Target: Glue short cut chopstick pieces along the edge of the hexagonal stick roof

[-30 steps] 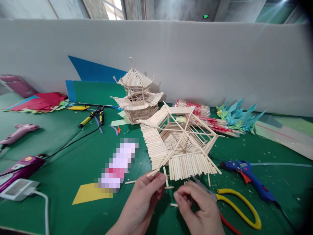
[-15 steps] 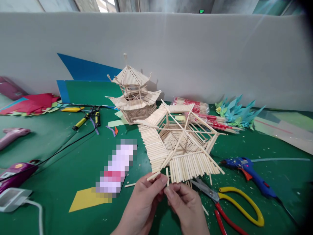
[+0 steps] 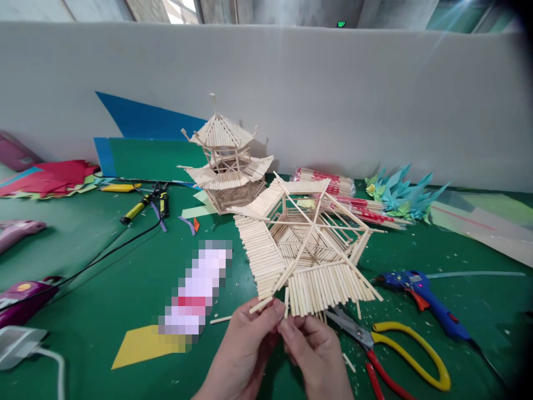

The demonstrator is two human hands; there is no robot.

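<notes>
The left hand (image 3: pixel 245 351) pinches a short wooden stick (image 3: pixel 261 304) between thumb and forefinger, the stick lying slantwise. The right hand (image 3: pixel 317 351), touching the left at the fingertips, pinches a second short stick (image 3: pixel 286 301) held upright. Both sticks sit just in front of the hands, at the near edge of the hexagonal stick roof (image 3: pixel 266 261) on the green desk (image 3: pixel 104 266). Scissors (image 3: pixel 400 355) lie just right of the right hand, with a blue glue gun (image 3: pixel 425 294) beyond them. A finished pagoda model (image 3: pixel 225 161) stands well beyond the roof.
</notes>
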